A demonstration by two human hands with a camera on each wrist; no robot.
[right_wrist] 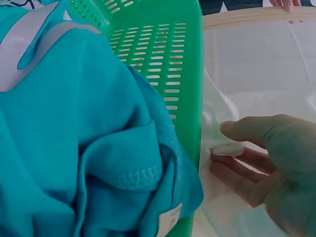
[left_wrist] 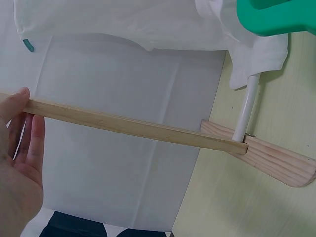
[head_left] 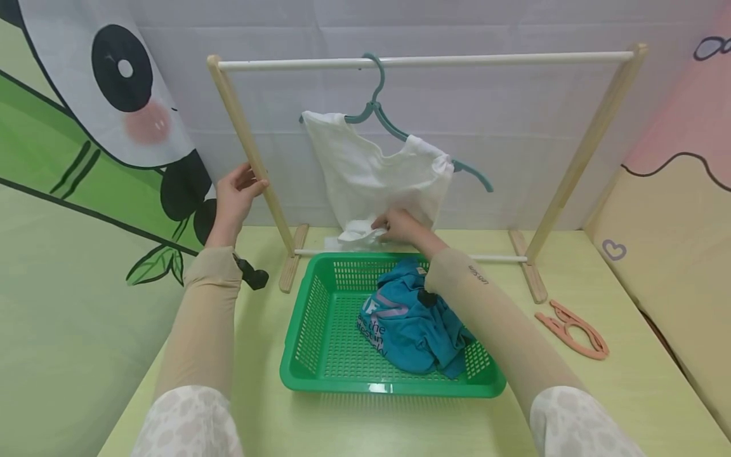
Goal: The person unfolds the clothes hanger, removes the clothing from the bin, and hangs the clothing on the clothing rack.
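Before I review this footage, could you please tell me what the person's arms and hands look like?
The left hand and right hand are ungloved. Each forearm wears a snug beige arm sleeve, the right one marked with small dark lettering. Farther up are white sleeves with grey blotches. A small black attachment shows by each wrist.

garment (head_left: pixel 377 168) is showing white | its hanger (head_left: pixel 391 124) is showing teal | basket (head_left: pixel 342 349) is showing green | crumpled cloth (head_left: pixel 417 343) is showing blue with lilac bands (head_left: pixel 394 312) | other hanger (head_left: pixel 596 352) is showing salmon | rack (head_left: pixel 585 152) is pairing pale wood with white rods (head_left: pixel 514 59) | counter (head_left: pixel 639 393) is showing pale yellow
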